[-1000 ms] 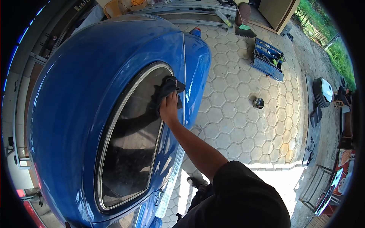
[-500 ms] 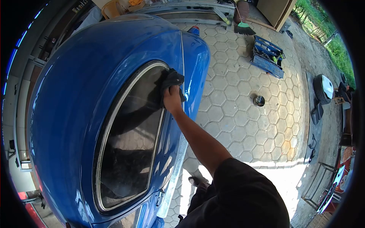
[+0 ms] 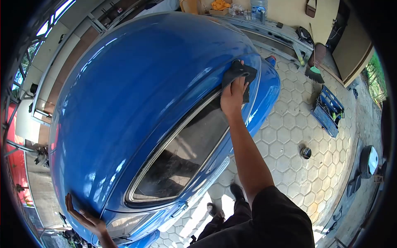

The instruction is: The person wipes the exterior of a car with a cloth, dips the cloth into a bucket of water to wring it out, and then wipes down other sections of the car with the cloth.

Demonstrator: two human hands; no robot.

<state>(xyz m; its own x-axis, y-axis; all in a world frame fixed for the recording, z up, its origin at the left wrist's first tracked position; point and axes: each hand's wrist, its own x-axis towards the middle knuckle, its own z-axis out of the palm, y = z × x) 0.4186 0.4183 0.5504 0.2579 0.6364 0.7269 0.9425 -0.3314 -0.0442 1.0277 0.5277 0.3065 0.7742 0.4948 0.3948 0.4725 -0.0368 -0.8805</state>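
Observation:
A blue rounded car point(image 3: 157, 74) fills the middle of the view. My right hand point(image 3: 233, 99) holds a dark cloth point(image 3: 236, 73) against the blue body beside the far end of the side window point(image 3: 178, 161). Cloth and hand hide that corner of the window. At the lower left, my left hand point(image 3: 87, 217) lies on the edge of the car's roof with its fingers stretched out and nothing in them.
On the paved floor point(image 3: 285, 124) to the right are a blue toolbox point(image 3: 328, 109) and a small round container point(image 3: 305, 153). A broom point(image 3: 315, 73) leans near the doorway. Farther right lies a wheel point(image 3: 368, 161). A metal bench point(image 3: 273, 35) stands behind the car.
My right hand has moved the cloth from the window's corner onto the blue bodywork beyond it. My left hand has come into view on the roof. The camera view has turned.

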